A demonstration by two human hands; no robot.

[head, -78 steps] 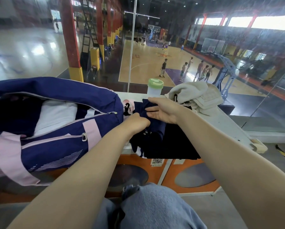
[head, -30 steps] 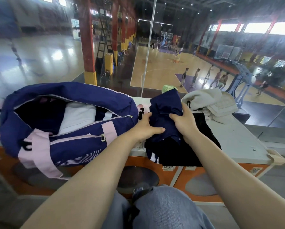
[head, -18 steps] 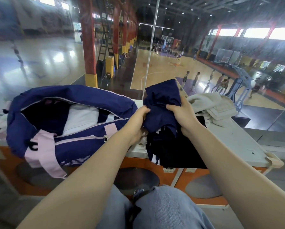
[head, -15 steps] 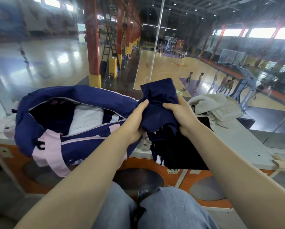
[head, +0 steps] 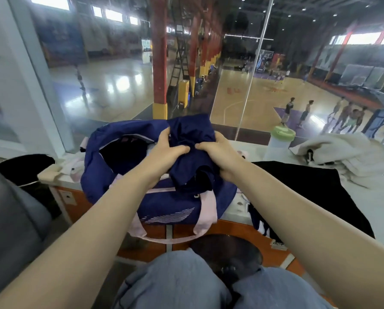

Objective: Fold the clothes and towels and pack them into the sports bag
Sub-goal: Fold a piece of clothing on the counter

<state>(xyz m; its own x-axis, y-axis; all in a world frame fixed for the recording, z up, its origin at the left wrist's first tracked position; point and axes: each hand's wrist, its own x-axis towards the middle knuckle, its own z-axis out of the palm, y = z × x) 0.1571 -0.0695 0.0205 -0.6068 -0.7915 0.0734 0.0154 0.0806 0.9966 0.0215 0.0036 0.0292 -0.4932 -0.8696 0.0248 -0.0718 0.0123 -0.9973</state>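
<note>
A navy sports bag [head: 164, 208] with pink straps sits unzipped on the white ledge [head: 365, 197], its dark inside showing at the left. Over its right half I hold a folded navy garment [head: 191, 134]. My left hand [head: 166, 150] grips the garment's left side and my right hand [head: 215, 152] grips its right side, fingertips nearly meeting. A black garment [head: 298, 186] lies spread on the ledge to the right. Beyond it sits a pile of off-white towels [head: 347, 155].
A bottle with a green lid [head: 280, 141] stands behind the black garment, by the glass pane. A black item [head: 24, 168] and a pale cloth [head: 59, 170] lie left of the bag. A grey cushion [head: 8, 219] is at my left, my knees below.
Both hands lifted the folded navy garment off the black garment and carried it left, so it now hangs over the open bag. My view swung left with it.
</note>
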